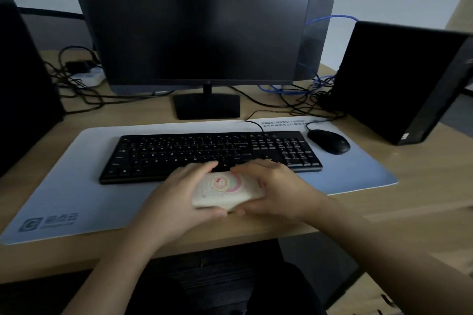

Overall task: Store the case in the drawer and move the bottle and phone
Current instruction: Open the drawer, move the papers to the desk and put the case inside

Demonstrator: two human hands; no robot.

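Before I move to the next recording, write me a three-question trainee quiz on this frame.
1. True or false: the case is held in both hands.
2. Which lies to the right of the keyboard? A) bottle B) mouse C) phone
3. Fill in: the keyboard rests on a pale ____.

Key:
1. True: the left hand and right hand grip its two ends, above the desk's front edge.
2. B. No bottle or phone shows.
3. Mat.
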